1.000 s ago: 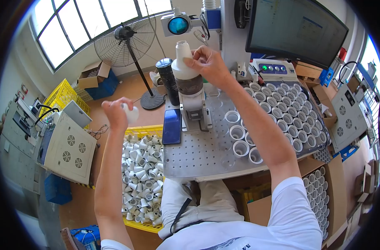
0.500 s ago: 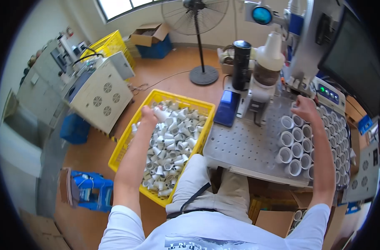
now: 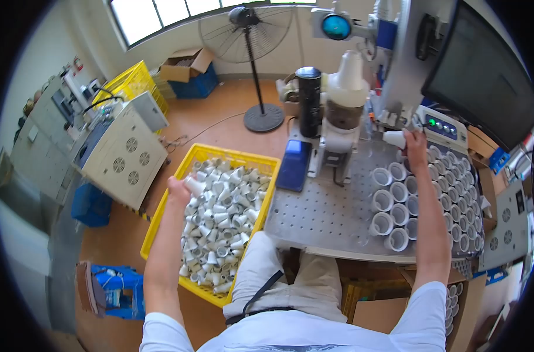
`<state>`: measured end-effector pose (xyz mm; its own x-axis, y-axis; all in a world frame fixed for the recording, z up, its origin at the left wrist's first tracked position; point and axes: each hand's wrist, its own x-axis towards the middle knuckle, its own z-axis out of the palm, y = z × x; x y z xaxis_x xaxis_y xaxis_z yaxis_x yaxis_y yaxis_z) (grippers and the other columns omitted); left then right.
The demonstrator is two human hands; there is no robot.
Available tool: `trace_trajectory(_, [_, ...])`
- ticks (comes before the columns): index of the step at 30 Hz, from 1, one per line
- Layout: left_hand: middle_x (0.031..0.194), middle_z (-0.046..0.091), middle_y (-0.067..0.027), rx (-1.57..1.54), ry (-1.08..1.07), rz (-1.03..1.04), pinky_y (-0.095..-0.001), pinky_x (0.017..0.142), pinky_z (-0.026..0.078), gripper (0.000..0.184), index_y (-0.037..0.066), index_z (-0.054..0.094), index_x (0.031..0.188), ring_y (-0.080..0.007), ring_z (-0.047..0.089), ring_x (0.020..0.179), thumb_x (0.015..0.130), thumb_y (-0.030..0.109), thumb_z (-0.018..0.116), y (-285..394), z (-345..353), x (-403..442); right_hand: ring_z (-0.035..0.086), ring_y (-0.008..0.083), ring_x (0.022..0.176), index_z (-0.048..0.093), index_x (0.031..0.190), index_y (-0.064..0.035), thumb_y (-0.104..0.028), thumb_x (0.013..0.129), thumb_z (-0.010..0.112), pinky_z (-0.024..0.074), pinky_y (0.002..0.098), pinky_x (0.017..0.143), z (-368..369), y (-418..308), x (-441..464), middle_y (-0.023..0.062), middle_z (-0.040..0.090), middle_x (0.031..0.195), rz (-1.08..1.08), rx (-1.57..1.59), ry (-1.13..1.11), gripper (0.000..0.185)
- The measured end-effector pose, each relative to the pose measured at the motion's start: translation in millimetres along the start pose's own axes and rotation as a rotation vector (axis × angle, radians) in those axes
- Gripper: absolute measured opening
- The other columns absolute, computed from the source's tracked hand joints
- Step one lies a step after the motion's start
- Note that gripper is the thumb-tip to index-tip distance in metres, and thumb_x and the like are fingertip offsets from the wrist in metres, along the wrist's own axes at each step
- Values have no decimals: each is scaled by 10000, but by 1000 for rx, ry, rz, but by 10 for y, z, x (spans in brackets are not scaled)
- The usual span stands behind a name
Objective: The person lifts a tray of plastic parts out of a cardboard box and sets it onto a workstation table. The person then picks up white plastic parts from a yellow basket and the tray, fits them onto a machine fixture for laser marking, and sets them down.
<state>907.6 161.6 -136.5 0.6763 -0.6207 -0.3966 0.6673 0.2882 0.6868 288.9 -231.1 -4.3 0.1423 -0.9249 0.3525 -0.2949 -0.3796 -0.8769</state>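
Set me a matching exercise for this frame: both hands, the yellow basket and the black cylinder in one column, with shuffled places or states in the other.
Column one
1. Left hand
2. Right hand
3. Yellow basket
4. Black cylinder

Column two
A. Filled with a heap of loose white pieces
B. Upright, near the blue phone
C. At the basket's heap
D. Gripping a white part near the control box

Right pairs: 1-C, 2-D, 3-A, 4-B

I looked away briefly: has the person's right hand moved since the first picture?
Yes, the right hand has moved right, away from the machine stand, toward the control box.
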Motion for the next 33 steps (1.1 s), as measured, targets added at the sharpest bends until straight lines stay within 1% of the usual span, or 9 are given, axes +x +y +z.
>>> trace_trajectory(4, [954,562,-176,10,95,25,-441,829,499,626,-43,453,1193,-305,580,852,892,445,202,-21,-277,204,570,117,536,586,856,18,-336,852,651,445,255,437,-2,-22,-62,78,607,712,32,76,5,361])
trace_trajectory(7, [926,566,-160,95,137,70,-414,834,483,504,-30,482,1138,-302,582,832,871,356,298,-64,-570,294,561,111,545,574,861,13,-336,836,662,448,256,441,-16,-57,-90,74,605,727,42,96,-11,361])
trace_trajectory(9, [910,549,-155,1022,320,428,-367,734,454,287,-21,532,884,-218,530,839,815,206,371,-122,-779,432,556,109,551,574,874,10,-338,828,664,448,254,441,-17,-31,-78,72,602,736,53,102,-3,362])
trace_trajectory(11, [803,537,-105,979,352,488,-324,660,408,165,16,493,783,-166,499,746,817,146,397,-285,-515,306,553,108,551,572,880,10,-340,826,664,449,252,442,-12,-46,-82,81,610,750,55,104,-2,365])
trace_trajectory(14, [880,555,-141,1009,248,609,-352,791,430,200,-10,596,733,-261,537,828,757,124,449,-537,-163,204,563,113,545,563,917,11,-337,840,649,449,252,441,-15,-52,-84,90,618,758,77,142,-3,366])
trace_trajectory(16, [836,577,-128,994,35,622,-319,782,432,210,-15,599,708,-214,546,801,738,87,418,-734,365,-185,570,117,537,556,941,11,-336,851,640,446,248,436,-18,-61,-95,96,622,762,87,174,-6,368])
trace_trajectory(19, [646,586,-87,1055,-357,780,-296,662,449,218,-30,584,644,-166,551,666,657,30,375,-1120,1186,-973,582,125,517,543,975,11,-337,871,621,440,241,424,-22,-29,-81,106,626,761,93,228,-9,372])
trace_trajectory(24, [570,567,-144,1228,-588,693,-324,579,456,162,-30,565,627,-224,565,564,653,-7,406,-1790,1775,-1697,583,129,492,539,991,14,-349,889,604,432,232,409,-26,-40,-91,111,625,750,89,282,-1,382])
trace_trajectory(33, [585,571,-143,1290,-636,789,-327,588,452,168,-46,545,609,-227,560,580,646,19,394,-1790,1922,-1869,581,132,482,548,1003,23,-357,890,601,435,237,403,-78,-22,-93,111,625,756,96,316,-1,400])
